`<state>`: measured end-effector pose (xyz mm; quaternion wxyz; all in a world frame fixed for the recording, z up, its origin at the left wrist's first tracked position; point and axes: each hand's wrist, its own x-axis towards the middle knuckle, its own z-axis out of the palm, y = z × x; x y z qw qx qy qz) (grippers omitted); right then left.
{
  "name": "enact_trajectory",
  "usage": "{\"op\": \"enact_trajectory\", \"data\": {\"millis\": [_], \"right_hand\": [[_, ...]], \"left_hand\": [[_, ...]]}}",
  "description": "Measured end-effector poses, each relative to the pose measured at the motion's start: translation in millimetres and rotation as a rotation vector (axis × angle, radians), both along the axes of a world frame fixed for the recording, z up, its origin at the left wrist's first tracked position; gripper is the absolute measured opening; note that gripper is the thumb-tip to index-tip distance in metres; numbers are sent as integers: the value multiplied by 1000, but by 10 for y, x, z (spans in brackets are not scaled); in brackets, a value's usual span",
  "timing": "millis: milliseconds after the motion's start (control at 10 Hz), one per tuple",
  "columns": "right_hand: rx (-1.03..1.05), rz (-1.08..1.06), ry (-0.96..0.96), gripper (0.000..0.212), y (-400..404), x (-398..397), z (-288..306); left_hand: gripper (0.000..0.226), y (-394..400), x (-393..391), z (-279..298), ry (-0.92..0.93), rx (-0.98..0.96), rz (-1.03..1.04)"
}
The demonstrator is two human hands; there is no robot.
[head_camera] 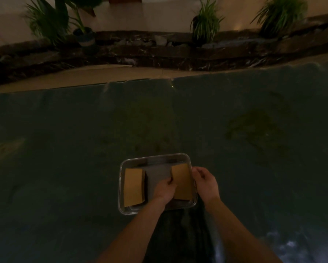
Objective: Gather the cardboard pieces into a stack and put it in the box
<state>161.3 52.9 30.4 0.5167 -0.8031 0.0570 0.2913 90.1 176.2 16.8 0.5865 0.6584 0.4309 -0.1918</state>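
A clear shallow box (pixel 157 158) with a grey bottom lies on the dark floor cover, close in front of me. Two stacks of brown cardboard pieces are inside it: one stack (pixel 133 186) lies flat at the left, the other stack (pixel 182 182) is at the right. My left hand (pixel 165 189) is inside the box with its fingers closed on the left edge of the right stack. My right hand (pixel 205 182) hovers at the box's right rim beside that stack, fingers curled and slightly apart, holding nothing.
The dark floor cover (pixel 159 120) spreads all around the box. A strip of bare floor and a dark stone border (pixel 159 52) with potted plants (pixel 206 21) run along the far side. My dark trouser leg (pixel 180 236) lies below the box.
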Motion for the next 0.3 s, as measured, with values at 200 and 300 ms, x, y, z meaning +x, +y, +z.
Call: {"op": "enact_trajectory", "data": {"millis": [200, 300], "right_hand": [[-43, -4, -50, 16, -88, -85, 261], [-34, -57, -160, 27, -149, -144, 423]], "left_hand": [[23, 106, -83, 210, -49, 18, -69], [24, 200, -179, 351, -183, 307, -50]]}}
